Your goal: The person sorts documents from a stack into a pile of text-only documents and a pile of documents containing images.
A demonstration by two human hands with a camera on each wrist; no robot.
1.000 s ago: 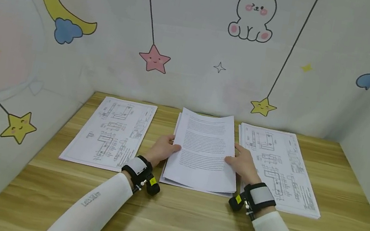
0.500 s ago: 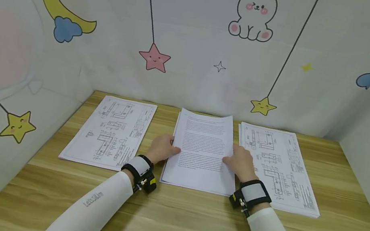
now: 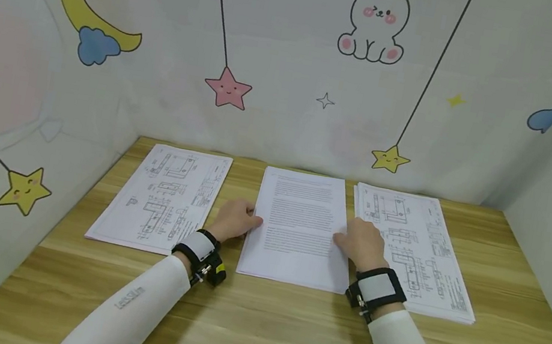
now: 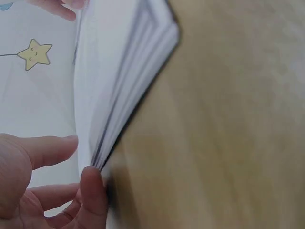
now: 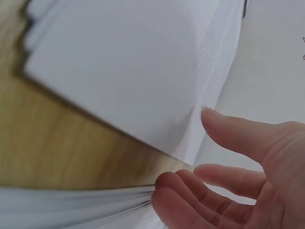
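Note:
A stack of printed text sheets (image 3: 300,225) lies flat in the middle of the wooden table, its top page squared over those below. My left hand (image 3: 234,220) is at its left edge; in the left wrist view the thumb (image 4: 59,148) is over the top side and a fingertip (image 4: 93,183) is against the layered edge. At the right edge is my right hand (image 3: 363,244), thumb toward the page. The right wrist view shows that hand's thumb (image 5: 233,131) and loosely bent fingers (image 5: 178,198) spread apart around the stack's side, without a visible pinch.
A stack of technical drawings (image 3: 156,200) lies to the left, and another drawing stack (image 3: 416,262) lies close on the right, partly behind my right hand. A wall cloth (image 3: 283,130) with cartoon figures stands behind the table (image 3: 270,335).
The top text sheets, held slightly raised and curved before, have come down flat and aligned on the middle stack. My left hand has shifted slightly left; the right wrist has turned inward.

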